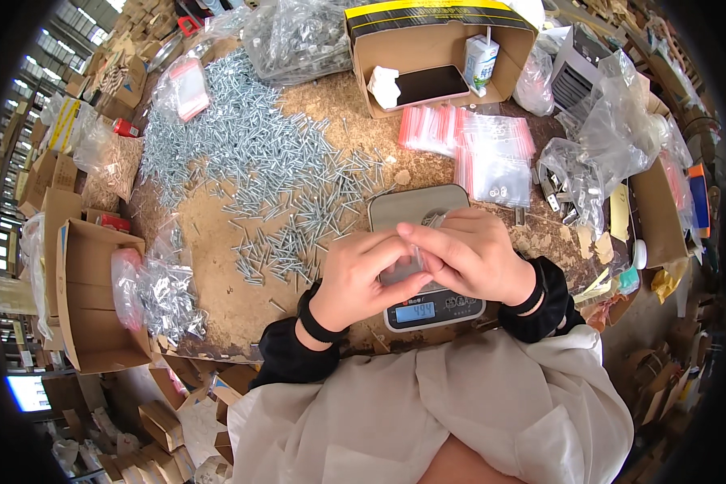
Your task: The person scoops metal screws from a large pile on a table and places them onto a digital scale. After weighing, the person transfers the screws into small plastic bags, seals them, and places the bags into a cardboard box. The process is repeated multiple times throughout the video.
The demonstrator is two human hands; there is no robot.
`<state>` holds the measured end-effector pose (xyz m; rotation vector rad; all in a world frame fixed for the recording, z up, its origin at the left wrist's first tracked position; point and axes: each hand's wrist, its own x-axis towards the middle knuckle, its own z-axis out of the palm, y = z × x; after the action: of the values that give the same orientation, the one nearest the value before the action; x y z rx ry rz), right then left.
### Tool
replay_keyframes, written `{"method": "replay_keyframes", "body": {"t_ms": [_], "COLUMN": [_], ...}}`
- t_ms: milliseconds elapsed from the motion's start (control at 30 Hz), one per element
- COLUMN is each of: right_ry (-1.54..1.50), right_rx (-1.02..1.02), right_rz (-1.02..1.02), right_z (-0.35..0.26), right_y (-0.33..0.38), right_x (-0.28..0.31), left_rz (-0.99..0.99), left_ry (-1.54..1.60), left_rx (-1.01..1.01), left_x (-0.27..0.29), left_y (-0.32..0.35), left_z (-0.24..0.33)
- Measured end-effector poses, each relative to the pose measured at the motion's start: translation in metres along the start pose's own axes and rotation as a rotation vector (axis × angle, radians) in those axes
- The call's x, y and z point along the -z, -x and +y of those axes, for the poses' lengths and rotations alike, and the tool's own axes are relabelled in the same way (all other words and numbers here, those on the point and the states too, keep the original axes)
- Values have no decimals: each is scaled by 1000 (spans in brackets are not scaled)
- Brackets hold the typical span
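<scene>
grip: both hands pinch one small clear bag [422,256] between them, left hand [361,274] at its near edge, right hand [469,252] over its top, fingers closed on the plastic, seemingly along its mouth.
bag: held just above the scale [424,256], low over the pan; contents too hidden to tell.
scale: grey pan, lit blue display facing the person, so it reads at a glance.
screws: loose pile of silver screws [276,173] spread to the left of the scale, near the left hand for scooping.
empty bags: stack of red-strip zip bags [480,153] just behind the scale, on the right.
box: open cardboard box [440,52] at the far edge, holding a phone and carton.
</scene>
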<state>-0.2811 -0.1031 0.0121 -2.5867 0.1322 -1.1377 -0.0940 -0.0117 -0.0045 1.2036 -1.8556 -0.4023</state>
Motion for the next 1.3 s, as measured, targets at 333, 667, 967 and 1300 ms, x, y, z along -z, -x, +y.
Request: {"method": "replay_keyframes", "body": {"t_ms": [333,667,967,1300], "right_ry": [-9,-88,-143,-4], "right_rx": [-10,-127,-149,-32], "right_rz": [-6,-27,-61,-32], "right_z": [0,3,2,-3], "right_y": [3,6,3,3], "right_x": [0,7,9,8], "left_rz": [93,114,-25,64], "left_ry": [64,73,-11,86], "left_rx": [24,51,97,-44], "left_x": [-4,1,5,-1], "left_y": [-1,-4,2,3], "left_z": [4,2,-7,-3]}}
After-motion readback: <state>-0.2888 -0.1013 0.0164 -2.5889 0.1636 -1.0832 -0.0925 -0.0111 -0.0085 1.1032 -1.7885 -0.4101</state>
